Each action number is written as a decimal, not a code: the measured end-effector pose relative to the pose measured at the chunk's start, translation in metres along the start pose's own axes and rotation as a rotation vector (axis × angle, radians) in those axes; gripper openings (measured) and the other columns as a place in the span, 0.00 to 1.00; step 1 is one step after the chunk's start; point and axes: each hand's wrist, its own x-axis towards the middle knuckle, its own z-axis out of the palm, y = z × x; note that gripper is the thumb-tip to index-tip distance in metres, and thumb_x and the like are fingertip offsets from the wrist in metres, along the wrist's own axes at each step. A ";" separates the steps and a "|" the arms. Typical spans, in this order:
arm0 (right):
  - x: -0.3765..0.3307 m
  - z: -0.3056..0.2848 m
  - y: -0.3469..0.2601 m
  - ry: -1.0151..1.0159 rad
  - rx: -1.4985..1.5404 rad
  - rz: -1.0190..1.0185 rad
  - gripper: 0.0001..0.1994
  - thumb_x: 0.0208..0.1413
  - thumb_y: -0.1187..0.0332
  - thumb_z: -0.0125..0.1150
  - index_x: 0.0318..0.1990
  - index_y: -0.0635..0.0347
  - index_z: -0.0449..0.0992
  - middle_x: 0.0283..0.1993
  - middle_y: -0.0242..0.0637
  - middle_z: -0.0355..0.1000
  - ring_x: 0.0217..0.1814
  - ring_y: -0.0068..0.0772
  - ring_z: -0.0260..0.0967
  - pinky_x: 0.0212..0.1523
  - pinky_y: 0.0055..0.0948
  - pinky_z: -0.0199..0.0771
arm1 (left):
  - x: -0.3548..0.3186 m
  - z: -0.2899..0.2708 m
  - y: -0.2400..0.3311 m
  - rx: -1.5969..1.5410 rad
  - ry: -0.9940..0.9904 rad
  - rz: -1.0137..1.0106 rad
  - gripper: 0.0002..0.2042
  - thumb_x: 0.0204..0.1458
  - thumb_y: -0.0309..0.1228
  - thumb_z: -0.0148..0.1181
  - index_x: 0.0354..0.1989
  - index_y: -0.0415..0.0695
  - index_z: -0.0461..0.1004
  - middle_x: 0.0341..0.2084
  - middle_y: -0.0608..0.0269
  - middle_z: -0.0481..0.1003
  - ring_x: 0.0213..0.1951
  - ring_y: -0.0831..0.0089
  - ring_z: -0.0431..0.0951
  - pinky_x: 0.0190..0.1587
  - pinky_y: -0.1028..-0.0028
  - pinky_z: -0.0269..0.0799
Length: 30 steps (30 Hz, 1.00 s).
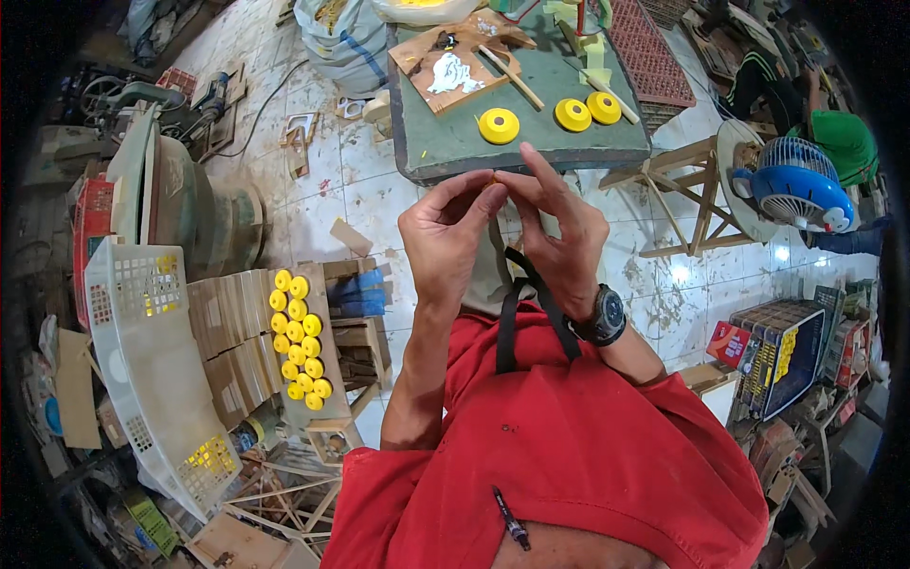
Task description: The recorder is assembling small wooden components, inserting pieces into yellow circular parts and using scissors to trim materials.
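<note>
My left hand [444, 237] and my right hand [567, 232] meet in front of me, thumbs and fingertips pinched together. Whatever lies between them is too small to make out. The right index finger points up and away from the pinch. Just beyond my hands is a green-topped table [427, 142]. On it sit a yellow round piece with a dark centre [499, 125] and two more side by side, a yellow piece [573, 115] and another yellow piece [604, 107]. A wooden board [412, 59] bears white paste [453, 73], with a wooden stick [512, 78] across its edge.
At left, several yellow round pieces [296, 330] stand on a plank beside a white plastic basket [156, 370]. A blue fan [801, 180] stands at right, near a person in green [842, 147]. White sacks [346, 47] stand beyond the table's left. Wood scraps litter the tiled floor.
</note>
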 end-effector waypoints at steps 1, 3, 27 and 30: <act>0.000 -0.001 0.000 -0.009 0.068 0.041 0.30 0.47 0.83 0.62 0.60 0.58 0.65 0.42 0.38 0.78 0.39 0.32 0.78 0.39 0.25 0.76 | 0.001 0.000 -0.001 -0.007 0.008 0.002 0.08 0.51 0.20 0.62 0.40 0.33 0.77 0.32 0.60 0.79 0.34 0.78 0.78 0.40 0.79 0.75; 0.002 0.000 0.000 0.009 0.254 0.180 0.29 0.48 0.83 0.62 0.60 0.60 0.64 0.43 0.39 0.78 0.40 0.30 0.78 0.40 0.25 0.76 | 0.001 0.001 0.000 -0.015 0.026 0.000 0.07 0.51 0.20 0.62 0.39 0.33 0.77 0.30 0.61 0.78 0.33 0.79 0.77 0.39 0.79 0.75; 0.007 0.001 0.013 0.087 0.443 0.367 0.29 0.47 0.80 0.67 0.58 0.62 0.63 0.34 0.40 0.78 0.36 0.23 0.76 0.36 0.20 0.75 | -0.003 0.001 -0.002 0.007 -0.030 -0.012 0.09 0.51 0.18 0.61 0.41 0.33 0.77 0.34 0.58 0.78 0.37 0.76 0.78 0.42 0.79 0.75; 0.004 0.003 0.011 0.113 0.197 0.171 0.29 0.47 0.79 0.67 0.58 0.58 0.64 0.33 0.39 0.78 0.34 0.27 0.77 0.34 0.23 0.76 | -0.005 0.001 0.000 -0.078 -0.018 -0.049 0.10 0.51 0.18 0.60 0.42 0.31 0.76 0.35 0.56 0.78 0.37 0.74 0.79 0.44 0.77 0.76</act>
